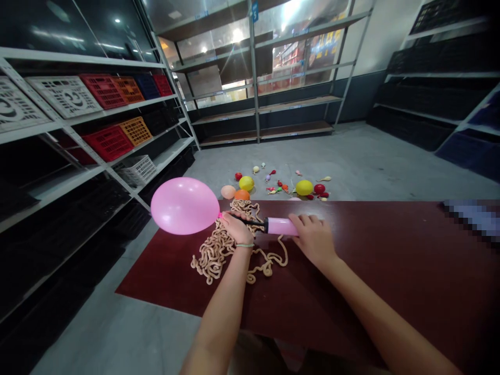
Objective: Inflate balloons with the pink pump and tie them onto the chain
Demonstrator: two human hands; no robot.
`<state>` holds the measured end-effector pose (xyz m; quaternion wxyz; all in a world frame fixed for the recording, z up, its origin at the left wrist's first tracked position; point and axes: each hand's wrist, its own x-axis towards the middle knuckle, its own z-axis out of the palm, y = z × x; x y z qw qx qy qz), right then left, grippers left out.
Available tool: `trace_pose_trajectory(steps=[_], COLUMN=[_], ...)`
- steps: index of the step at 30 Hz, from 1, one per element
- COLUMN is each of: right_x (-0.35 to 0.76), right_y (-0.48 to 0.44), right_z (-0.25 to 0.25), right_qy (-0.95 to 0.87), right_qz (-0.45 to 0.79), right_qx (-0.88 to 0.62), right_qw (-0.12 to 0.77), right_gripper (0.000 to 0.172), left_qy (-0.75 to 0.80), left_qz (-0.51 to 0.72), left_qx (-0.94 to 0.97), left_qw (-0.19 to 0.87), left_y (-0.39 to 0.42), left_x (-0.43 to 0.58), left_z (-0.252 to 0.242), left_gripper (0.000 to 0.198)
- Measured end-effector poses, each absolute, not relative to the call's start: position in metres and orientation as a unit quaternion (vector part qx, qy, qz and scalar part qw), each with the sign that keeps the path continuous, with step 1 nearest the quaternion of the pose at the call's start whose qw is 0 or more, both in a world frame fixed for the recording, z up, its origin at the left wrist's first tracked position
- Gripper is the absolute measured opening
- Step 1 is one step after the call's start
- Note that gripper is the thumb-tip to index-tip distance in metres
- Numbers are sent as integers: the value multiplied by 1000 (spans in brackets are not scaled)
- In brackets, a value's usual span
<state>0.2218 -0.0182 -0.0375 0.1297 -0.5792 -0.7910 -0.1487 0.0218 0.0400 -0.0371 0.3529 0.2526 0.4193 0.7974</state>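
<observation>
A large inflated pink balloon (185,205) is at the left, over the table's far left corner, with its neck at my left hand (237,227). That hand is closed around the balloon's neck and the black end of a balloon pump (278,226). The pump lies level in the air above the table, and its black rod shows between my hands. My right hand (313,237) is wrapped round the pump's pink barrel. Beneath my left hand a tangled heap of beige rope (216,252) lies on the table, with loose loops trailing right.
The dark red table (375,271) spans the front. Beyond its far edge, inflated balloons (304,188) and several small limp ones lie on the grey floor (351,156). Metal shelves with crates (105,91) stand left; another rack (257,104) stands at the back. A pixelated patch covers something at right.
</observation>
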Motion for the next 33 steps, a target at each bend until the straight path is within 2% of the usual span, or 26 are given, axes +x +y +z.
trace_pose_trajectory(steps=[4,11,17,21,27,33], right_x=[208,240,277,261,214,238], right_y=[-24,-6,11,3,-17,-2], right_z=[-46,-51,-50,-45,-45,-51], right_qy=[-808,-830,-817,-813,-815,-857], right_qz=[-112,-107,-111,-131,-101,-68], right_qx=[-565,-528,-548,-552,-556,-494], right_qw=[121,143,140,133,125,134], right_gripper=[49,49,46,44,47,50], left_qy=[421,395,396,403,413,396], left_qz=[805,830,845,847,818,820], left_qx=[206,156,141,133,164,185], left_qw=[363,361,330,319,365,369], left_y=[39,40,41,40,33,31], left_x=[34,33,16,13,35,35], left_z=[-41,-35,-29,-28,-34,-33], left_gripper=[40,12,8,11,26,23])
